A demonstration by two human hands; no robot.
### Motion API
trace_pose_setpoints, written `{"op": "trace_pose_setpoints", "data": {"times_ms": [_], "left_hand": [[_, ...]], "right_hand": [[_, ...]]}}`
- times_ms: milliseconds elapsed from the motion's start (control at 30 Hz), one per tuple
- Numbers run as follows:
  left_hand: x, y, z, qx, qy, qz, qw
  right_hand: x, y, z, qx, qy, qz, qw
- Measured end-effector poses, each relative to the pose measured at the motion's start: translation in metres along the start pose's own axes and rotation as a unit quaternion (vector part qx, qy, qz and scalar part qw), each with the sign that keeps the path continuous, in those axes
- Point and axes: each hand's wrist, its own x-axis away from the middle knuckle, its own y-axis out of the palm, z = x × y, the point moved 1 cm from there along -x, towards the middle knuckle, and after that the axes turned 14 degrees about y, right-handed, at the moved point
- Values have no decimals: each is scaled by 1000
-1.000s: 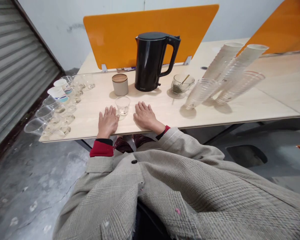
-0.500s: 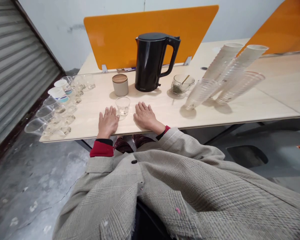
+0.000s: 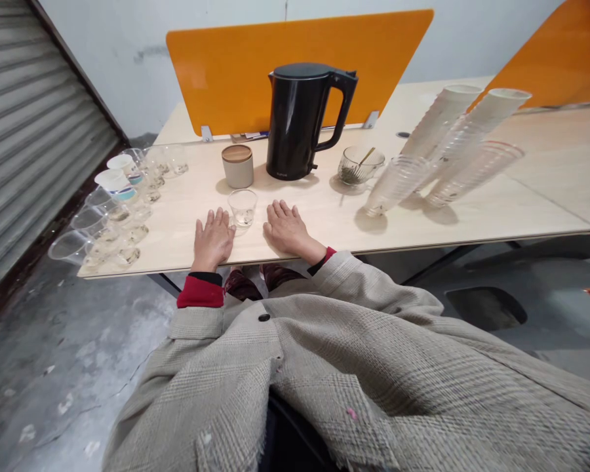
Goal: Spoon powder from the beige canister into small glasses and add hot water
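Observation:
My left hand (image 3: 213, 240) lies flat on the pale wooden table (image 3: 324, 219) with fingers apart, holding nothing. My right hand (image 3: 288, 229) rests palm down the same way. Between them stands a small clear glass (image 3: 242, 207) holding a little liquid, closest to my left hand but apart from it. Beyond it are a ceramic canister with a wooden lid (image 3: 237, 166) and a black electric kettle (image 3: 295, 124). A glass bowl (image 3: 358, 166) with tea leaves and a spoon sits right of the kettle.
Several stacks of clear plastic cups (image 3: 440, 147) lie tilted on the right of the table. Several clear cups and glasses (image 3: 111, 219) stand along the left edge. An orange divider panel (image 3: 295, 65) rises behind the kettle. A roller shutter (image 3: 34, 131) is at left.
My hands and the objects stay where they were. The whole view has only shifted very slightly.

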Motion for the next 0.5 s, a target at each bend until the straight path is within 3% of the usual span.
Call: {"op": "trace_pose_setpoints", "data": {"times_ms": [500], "left_hand": [[0,1,-1,3,4,7,1000]], "right_hand": [[-1,1,0,-2,3,-5,1000]]}}
